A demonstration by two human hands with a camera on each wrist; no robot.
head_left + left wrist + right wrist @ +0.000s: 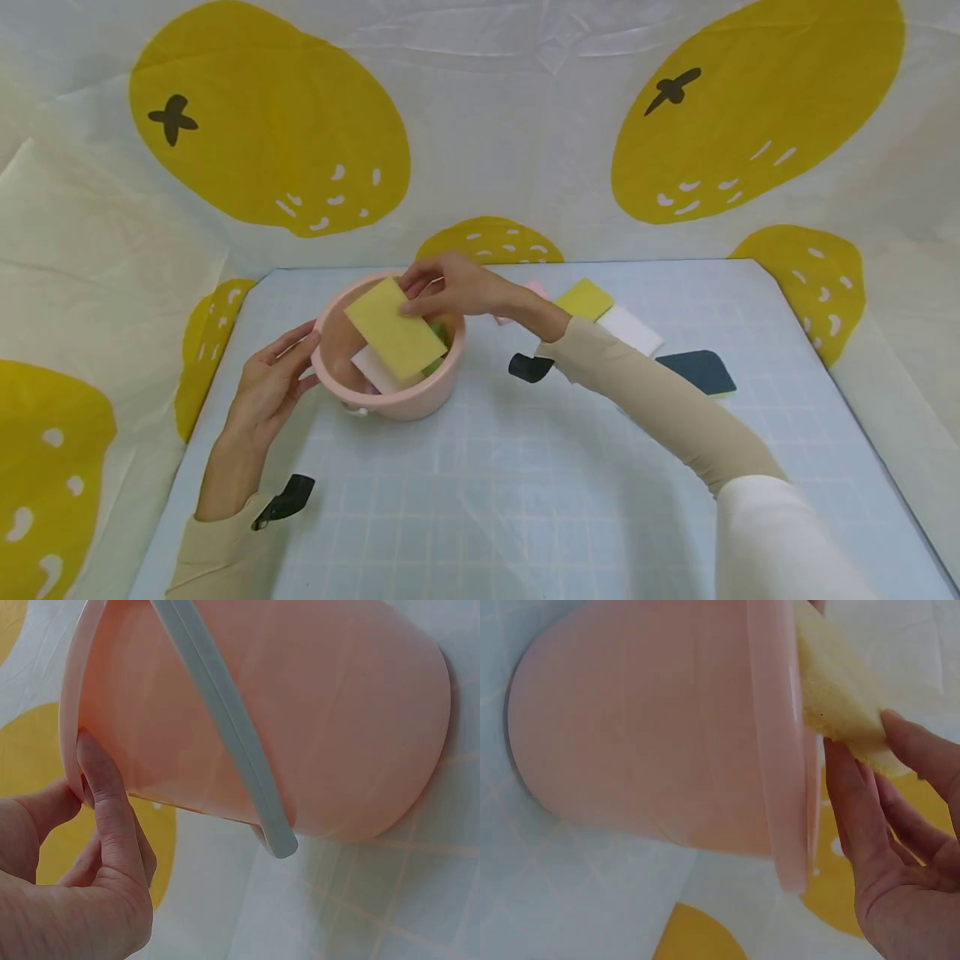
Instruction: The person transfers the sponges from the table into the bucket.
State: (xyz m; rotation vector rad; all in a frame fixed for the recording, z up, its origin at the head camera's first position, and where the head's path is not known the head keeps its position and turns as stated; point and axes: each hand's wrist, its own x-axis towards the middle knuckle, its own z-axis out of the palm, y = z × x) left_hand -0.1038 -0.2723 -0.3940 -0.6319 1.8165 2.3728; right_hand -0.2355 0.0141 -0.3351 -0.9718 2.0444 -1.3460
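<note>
Fingers of the right hand (450, 287) pinch a yellow sponge (395, 328) at its upper corner, holding it tilted over the pink bucket (390, 398) at centre frame. The left hand (272, 379), fingers straight, touches the bucket's left rim. Inside lie white and green sponges. To the right, on the gridded mat (525, 483), lie yellow (584, 298), white (630, 328) and dark blue (697, 371) sponges.

The person is wearing beige sleeves reaching to both wrists, a white layer showing over the right upper arm, and a small black clip-like device sitting at each wrist, bare hands uncovered.
</note>
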